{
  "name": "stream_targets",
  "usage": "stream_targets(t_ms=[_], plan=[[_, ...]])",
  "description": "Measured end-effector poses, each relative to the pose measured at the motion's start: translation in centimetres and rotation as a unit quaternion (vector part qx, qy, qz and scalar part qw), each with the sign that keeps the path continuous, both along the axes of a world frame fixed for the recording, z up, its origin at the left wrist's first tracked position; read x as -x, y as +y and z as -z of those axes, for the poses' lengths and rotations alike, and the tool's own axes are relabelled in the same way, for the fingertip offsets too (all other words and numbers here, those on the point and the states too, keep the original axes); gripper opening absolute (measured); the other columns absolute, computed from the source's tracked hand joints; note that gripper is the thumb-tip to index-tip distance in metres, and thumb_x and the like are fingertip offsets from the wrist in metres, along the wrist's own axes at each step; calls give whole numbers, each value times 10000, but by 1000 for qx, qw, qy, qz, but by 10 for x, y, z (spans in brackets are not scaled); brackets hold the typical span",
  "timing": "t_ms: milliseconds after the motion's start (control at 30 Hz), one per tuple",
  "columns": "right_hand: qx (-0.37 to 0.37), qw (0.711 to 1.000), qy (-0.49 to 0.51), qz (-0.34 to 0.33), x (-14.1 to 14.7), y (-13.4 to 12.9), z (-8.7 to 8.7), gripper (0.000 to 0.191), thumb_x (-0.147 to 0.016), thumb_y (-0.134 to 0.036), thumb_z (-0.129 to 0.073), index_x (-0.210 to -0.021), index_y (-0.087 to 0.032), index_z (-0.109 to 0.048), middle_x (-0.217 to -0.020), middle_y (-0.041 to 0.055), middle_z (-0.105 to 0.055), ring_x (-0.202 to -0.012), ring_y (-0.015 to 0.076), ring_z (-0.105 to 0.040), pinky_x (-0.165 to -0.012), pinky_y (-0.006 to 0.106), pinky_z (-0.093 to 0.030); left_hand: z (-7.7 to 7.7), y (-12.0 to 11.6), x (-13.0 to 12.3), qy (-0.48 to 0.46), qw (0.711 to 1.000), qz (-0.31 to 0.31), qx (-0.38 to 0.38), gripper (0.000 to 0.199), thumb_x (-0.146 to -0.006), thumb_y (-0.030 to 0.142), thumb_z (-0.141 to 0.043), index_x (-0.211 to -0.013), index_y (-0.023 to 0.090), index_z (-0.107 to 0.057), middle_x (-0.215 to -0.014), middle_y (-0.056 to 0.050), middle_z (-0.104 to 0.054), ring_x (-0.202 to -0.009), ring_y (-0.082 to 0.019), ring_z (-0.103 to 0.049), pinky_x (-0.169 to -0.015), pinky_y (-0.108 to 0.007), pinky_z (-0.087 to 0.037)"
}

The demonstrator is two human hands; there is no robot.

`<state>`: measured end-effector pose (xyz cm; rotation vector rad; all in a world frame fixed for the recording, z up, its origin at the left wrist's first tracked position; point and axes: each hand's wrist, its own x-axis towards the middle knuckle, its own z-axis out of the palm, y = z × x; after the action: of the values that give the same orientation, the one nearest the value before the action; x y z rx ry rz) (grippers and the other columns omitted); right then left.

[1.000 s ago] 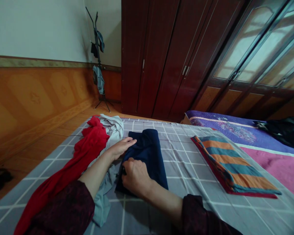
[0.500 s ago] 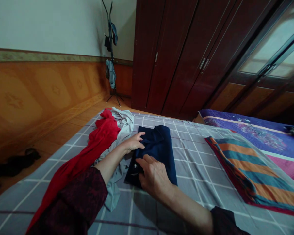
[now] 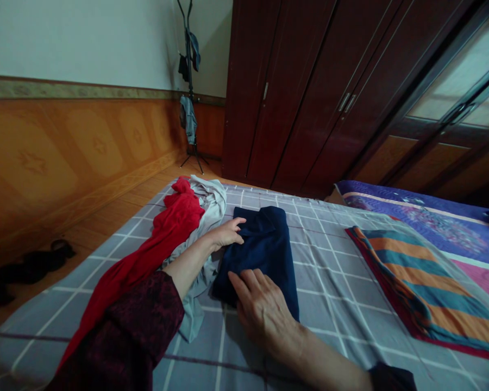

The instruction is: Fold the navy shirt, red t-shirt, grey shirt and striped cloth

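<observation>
A folded dark navy garment (image 3: pixel 264 255), with a collar-like fold at its far end, lies on the checked bedsheet in front of me. My left hand (image 3: pixel 227 233) rests at its left edge, thumb and fingers apart. Over the near end, my right hand (image 3: pixel 264 307) lies palm down on the cloth, fingers lightly bent and their undersides hidden. Just left of the garment is a loose pale grey cloth (image 3: pixel 212 198), partly behind my left forearm. A crumpled red cloth (image 3: pixel 175 217) stretches beside it toward me, under my left sleeve.
On the right, a folded orange and teal striped cloth (image 3: pixel 427 277) lies over something dark red. Beyond it is a purple patterned cover (image 3: pixel 411 209). A wardrobe (image 3: pixel 293 98) and a coat stand (image 3: pixel 190 81) are at the back. Dark items (image 3: pixel 32 266) lie on the floor at left.
My right hand has shifted slightly toward me over the near end. The small white mark beside its fingers no longer shows. My left hand stays at the garment's left edge; the view has turned slightly.
</observation>
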<state>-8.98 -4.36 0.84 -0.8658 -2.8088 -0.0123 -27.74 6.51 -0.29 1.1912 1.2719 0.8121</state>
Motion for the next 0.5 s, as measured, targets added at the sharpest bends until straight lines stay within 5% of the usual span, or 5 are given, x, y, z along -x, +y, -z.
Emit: stream_targets(t_ms=[233, 367, 500], plan=[[-84, 996, -5, 37, -66, 0, 11, 629, -644, 2, -428, -1249, -151, -514, -1214, 154, -563, -1135, 293, -495, -869, 428, -475, -1, -1, 0, 15, 1000, 2, -3, 879, -591, 71, -623, -1413, 166, -325, -1333, -180, -483, -1156, -283, -531, -904, -350, -441], [-74, 996, -16, 53, -88, 9, 11, 336, -765, 18, -391, -926, -187, -603, -941, 86, -632, -848, 208, -577, -725, 334, -485, -3, -4, -4, 35, 999, 4, -12, 906, -597, 81, -627, -1433, 183, -290, -1321, -160, -498, -1172, -280, -517, -894, -340, -447], [-65, 996, 13, 59, -107, 18, -5, 323, -836, -1, -326, -737, -195, -564, -748, 47, -565, -666, 174, -521, -586, 282, -435, -6, -9, -15, 74, 997, 12, -25, 950, -586, 82, -631, -1453, 151, -249, -1331, -183, -471, -1202, -293, -480, -900, -340, -439]])
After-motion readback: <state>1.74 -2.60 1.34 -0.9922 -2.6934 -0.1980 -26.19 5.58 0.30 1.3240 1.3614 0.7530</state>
